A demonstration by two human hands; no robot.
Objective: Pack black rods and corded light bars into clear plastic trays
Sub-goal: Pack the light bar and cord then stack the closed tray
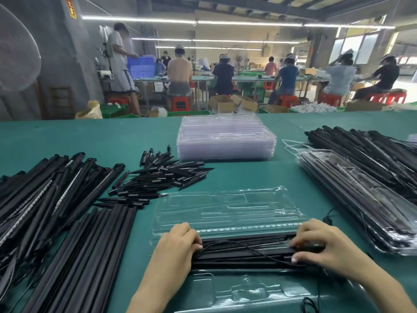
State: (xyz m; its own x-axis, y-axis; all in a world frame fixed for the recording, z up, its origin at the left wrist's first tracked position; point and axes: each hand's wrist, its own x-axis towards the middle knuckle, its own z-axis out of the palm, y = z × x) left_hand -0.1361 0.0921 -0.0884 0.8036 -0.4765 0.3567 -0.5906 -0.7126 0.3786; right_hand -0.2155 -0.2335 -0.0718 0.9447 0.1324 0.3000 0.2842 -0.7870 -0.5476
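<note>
Green table [237, 172] held an open clear tray [228, 213]; left hand [178, 245] and right hand [320, 242] gripped a light-bar bundle [246, 251].

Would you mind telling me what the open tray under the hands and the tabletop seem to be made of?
The open tray looks like thin, glossy, clear moulded plastic: the green surface shows through it and its ridges catch highlights. The tabletop looks like a matte teal-green covering, perhaps rubber or vinyl; its even, dull surface leaves that open.

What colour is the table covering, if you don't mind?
Teal green table covering, clearest in the head view.
</note>
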